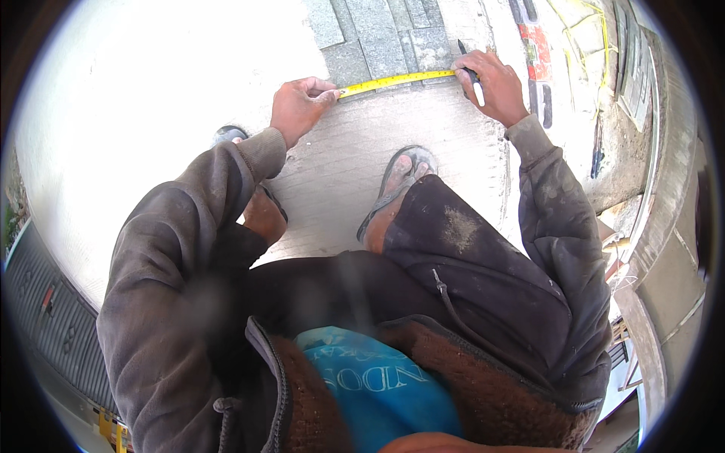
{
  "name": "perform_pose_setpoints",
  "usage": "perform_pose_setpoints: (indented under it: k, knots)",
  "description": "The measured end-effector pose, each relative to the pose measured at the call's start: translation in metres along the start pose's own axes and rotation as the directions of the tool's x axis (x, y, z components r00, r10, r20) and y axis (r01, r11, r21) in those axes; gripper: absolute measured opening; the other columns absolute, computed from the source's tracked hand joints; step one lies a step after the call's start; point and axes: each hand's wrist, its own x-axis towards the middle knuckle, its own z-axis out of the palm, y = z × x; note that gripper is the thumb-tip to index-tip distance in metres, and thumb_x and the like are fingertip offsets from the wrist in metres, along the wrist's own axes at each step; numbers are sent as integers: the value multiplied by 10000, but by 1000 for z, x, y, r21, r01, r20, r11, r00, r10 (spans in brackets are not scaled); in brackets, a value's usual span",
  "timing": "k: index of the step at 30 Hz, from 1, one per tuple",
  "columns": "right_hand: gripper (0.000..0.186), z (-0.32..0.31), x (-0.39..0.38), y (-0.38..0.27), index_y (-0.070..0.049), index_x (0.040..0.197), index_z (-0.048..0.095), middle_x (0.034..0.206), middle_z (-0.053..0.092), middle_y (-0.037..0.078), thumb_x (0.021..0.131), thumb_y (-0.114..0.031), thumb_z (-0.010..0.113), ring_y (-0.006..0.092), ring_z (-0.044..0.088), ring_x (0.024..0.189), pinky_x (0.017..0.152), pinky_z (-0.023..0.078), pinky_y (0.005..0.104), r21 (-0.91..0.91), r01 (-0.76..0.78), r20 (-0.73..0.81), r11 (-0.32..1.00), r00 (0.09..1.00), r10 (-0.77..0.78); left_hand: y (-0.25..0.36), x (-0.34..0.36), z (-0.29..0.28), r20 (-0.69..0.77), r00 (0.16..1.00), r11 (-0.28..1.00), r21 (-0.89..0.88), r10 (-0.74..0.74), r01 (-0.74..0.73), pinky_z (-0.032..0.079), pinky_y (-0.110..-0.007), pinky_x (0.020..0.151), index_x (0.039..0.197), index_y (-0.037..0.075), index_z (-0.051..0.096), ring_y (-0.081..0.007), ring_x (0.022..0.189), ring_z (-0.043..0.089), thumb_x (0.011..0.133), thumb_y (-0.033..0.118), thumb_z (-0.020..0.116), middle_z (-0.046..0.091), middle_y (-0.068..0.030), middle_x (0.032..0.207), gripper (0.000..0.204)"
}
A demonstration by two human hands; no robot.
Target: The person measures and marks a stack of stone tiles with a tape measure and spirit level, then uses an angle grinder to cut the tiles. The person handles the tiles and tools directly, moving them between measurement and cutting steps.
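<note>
A yellow tape measure blade stretches nearly level between my hands, across the near edge of the grey stone tiles. My left hand is closed, pinching the blade's end between thumb and fingers. At the other end, my right hand is closed on the blade and also grips a pen, dark with a white end. The pen's dark tip sticks out beyond the fingers. Whether a tape case sits under the right hand, I cannot tell.
My sandalled feet stand on the pale concrete floor. To the right of the tiles lie red and dark pieces and a tangled yellow strap or cord. A curved ledge runs along the far right. Glare whitens the upper left.
</note>
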Motion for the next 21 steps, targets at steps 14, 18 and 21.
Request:
perform_pose_setpoints:
  k: [14, 18, 21]
  knots:
    - [141, 0, -2, -5, -248, 1023, 682, 916, 638, -31, 950, -337, 599, 213, 638, 928, 744, 494, 431, -34, -88, -16, 996, 996, 88, 2, 6, 0, 83, 993, 965, -240, -84, 102, 570, -216, 785, 1113, -21, 706, -112, 858, 706, 937, 130, 724, 751, -101, 960, 233]
    - [269, 1, -2, 4, -191, 1138, 704, 1046, 692, 9, 982, -392, 619, 206, 670, 907, 709, 514, 388, -142, 6, 5, 990, 1000, -6, -1, 6, 1, 81, 994, 958, -271, -73, 92, 571, -215, 781, 1102, -22, 710, -109, 847, 698, 941, 117, 717, 745, -93, 953, 212]
    - [278, -4, 1, 1, -187, 1143, 702, 1048, 689, 11, 983, -399, 619, 206, 672, 917, 718, 520, 393, -147, -36, 60, 989, 997, 45, -1, 6, 2, 84, 994, 952, -294, -68, 90, 572, -214, 780, 1094, -24, 715, -107, 839, 692, 941, 116, 718, 740, -90, 946, 208]
